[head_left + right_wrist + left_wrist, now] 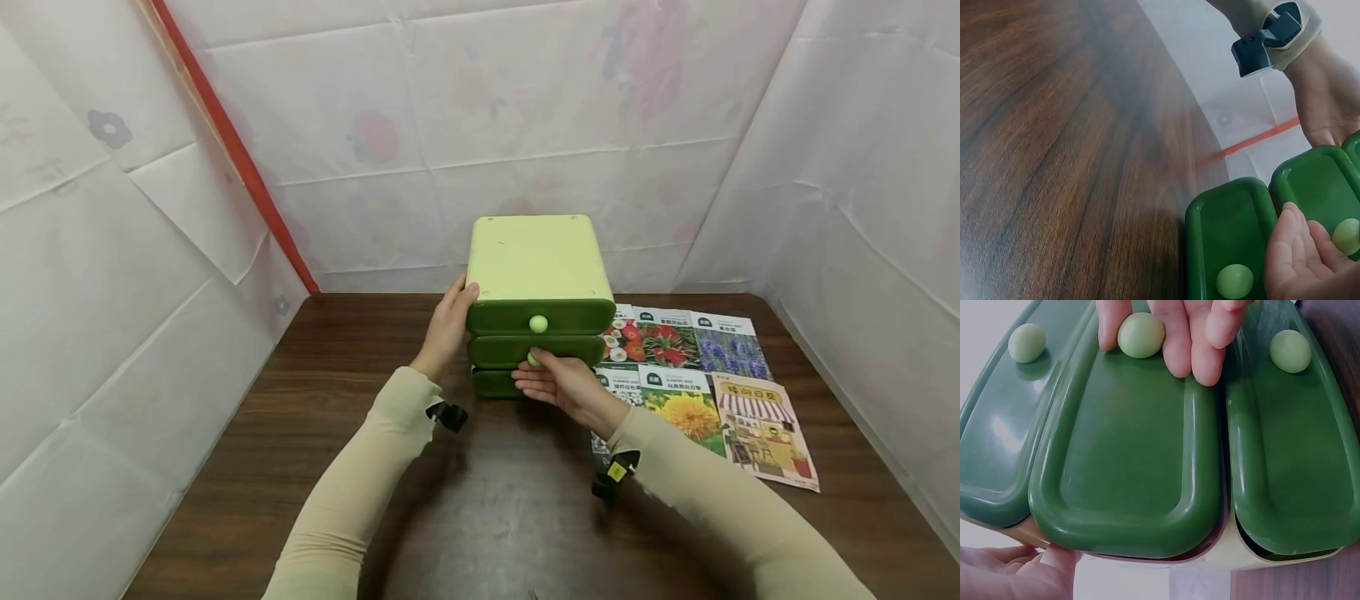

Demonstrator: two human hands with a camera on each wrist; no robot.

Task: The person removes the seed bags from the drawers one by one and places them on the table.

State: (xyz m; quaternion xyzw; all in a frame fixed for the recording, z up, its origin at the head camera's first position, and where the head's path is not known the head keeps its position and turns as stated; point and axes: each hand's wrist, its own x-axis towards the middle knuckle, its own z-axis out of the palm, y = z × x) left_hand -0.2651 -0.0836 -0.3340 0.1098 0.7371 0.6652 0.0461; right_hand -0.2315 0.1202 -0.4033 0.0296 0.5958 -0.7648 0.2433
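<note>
A small cabinet (536, 258) with a pale yellow-green top and three stacked green drawers stands on the table. Each drawer front has a round light-green knob. My left hand (447, 325) lies against the cabinet's left side, its thumb near the upper front corner. With thumb and fingers on either side, my right hand (566, 383) pinches the middle drawer's knob (1141, 335). The top drawer's knob (538, 324) and the bottom drawer's knob (1235, 281) are untouched. A narrow gap shows behind the middle drawer front (1129, 456) in the left wrist view.
Several flower seed packets (678, 404) lie in rows right of the cabinet, partly under the right forearm. A pink packet (765, 433) with a shop drawing is at their right end. White patterned sheeting (465, 108) encloses the dark wooden table (300, 467) at the back and sides.
</note>
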